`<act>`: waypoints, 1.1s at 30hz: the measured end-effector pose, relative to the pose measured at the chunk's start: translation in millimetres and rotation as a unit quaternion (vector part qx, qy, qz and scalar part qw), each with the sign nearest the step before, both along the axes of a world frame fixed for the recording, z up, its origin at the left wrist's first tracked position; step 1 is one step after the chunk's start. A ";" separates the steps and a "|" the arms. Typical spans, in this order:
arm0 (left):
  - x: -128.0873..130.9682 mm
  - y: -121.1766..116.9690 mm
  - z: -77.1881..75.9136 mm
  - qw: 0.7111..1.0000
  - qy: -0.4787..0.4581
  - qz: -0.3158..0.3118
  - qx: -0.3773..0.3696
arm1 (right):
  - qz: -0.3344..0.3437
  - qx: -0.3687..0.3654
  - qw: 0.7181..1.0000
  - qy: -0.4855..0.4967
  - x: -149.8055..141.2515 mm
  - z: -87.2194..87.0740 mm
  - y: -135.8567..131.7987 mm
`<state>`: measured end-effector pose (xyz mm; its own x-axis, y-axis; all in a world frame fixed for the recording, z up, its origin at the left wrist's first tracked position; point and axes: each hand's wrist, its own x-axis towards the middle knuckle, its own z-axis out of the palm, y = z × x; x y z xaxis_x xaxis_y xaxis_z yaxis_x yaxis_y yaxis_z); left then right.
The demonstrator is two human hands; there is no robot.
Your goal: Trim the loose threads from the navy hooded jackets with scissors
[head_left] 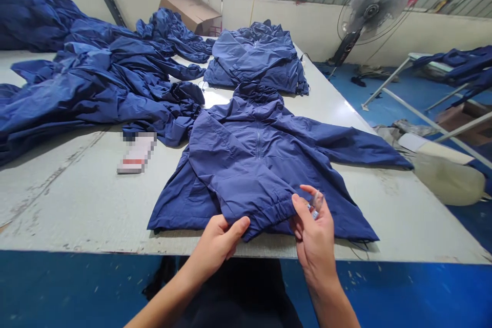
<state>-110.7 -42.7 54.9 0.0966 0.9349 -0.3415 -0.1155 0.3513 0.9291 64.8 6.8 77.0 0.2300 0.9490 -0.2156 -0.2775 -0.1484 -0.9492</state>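
Note:
A navy hooded jacket (253,159) lies spread on the table, its hood away from me and one side folded inward. My left hand (217,243) grips the jacket's lower edge near the table's front edge. My right hand (314,233) is raised just above the jacket's right part, pinching a small clear plastic piece (317,203) between thumb and fingers. Something small and blue shows beside that piece, too small to name.
The pale worktable (77,200) ends in a front edge close to me. A heap of navy garments (96,87) lies to the left, and a second jacket (255,56) lies beyond. A pixelated white-and-red packet (136,152) sits nearby. A standing fan (371,10) and a metal-framed rack (423,97) stand right.

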 end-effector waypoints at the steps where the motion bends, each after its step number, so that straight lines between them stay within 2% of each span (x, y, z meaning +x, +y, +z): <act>1: -2.8 -2.7 1.9 1.000 -0.001 0.010 0.000 | -0.018 0.000 1.000 0.014 -2.3 2.2 -2.5; 5: -12.0 -14.0 11.4 0.999 -0.021 0.037 0.008 | -0.035 -0.019 0.997 0.060 -9.8 10.4 -12.1; 9: -17.1 -20.2 14.3 0.997 -0.059 0.053 0.003 | -0.031 -0.053 0.995 0.084 -10.5 15.5 -14.5; 12: -23.5 -17.6 15.1 0.990 -0.107 0.090 -0.021 | 0.072 -0.074 0.993 0.051 -6.6 19.8 -14.6; 15: -34.9 -10.7 18.5 0.983 -0.146 0.093 -0.059 | 0.192 -0.040 0.980 -0.034 -6.6 26.3 -17.1; 17: -43.3 -6.3 19.6 0.981 -0.166 0.078 -0.058 | 0.212 0.008 0.973 -0.089 -10.7 30.1 -18.7; 19: -50.5 -2.8 16.9 0.979 -0.173 0.111 -0.002 | 0.206 0.042 0.968 -0.139 -16.1 31.3 -18.0; 20: -53.7 -1.5 14.0 0.975 -0.153 0.152 0.050 | 0.197 0.052 0.965 -0.162 -18.6 30.6 -16.6; 22: -59.7 0.7 6.9 0.957 -0.043 0.229 0.172 | 0.176 0.069 0.962 -0.199 -22.5 27.4 -11.8; 23: -62.5 1.5 3.6 0.943 0.032 0.240 0.228 | 0.163 0.079 0.960 -0.213 -23.9 25.3 -8.8; 25: -66.8 2.5 -0.4 0.922 0.162 0.193 0.295 | 0.140 0.109 0.956 -0.232 -26.6 21.8 -2.5; 27: -67.2 3.1 -0.1 0.917 0.220 0.102 0.316 | 0.120 0.142 0.953 -0.239 -29.9 20.6 3.1; 29: -62.4 4.3 3.0 0.919 0.238 0.039 0.314 | 0.103 0.156 0.953 -0.239 -34.0 22.2 7.0; 31: -53.4 6.8 7.0 0.920 0.246 0.029 0.303 | 0.088 0.151 0.956 -0.237 -37.9 25.2 9.4; 33: -43.5 10.4 11.2 0.927 0.244 0.064 0.277 | 0.088 0.143 0.955 -0.246 -40.4 28.0 11.1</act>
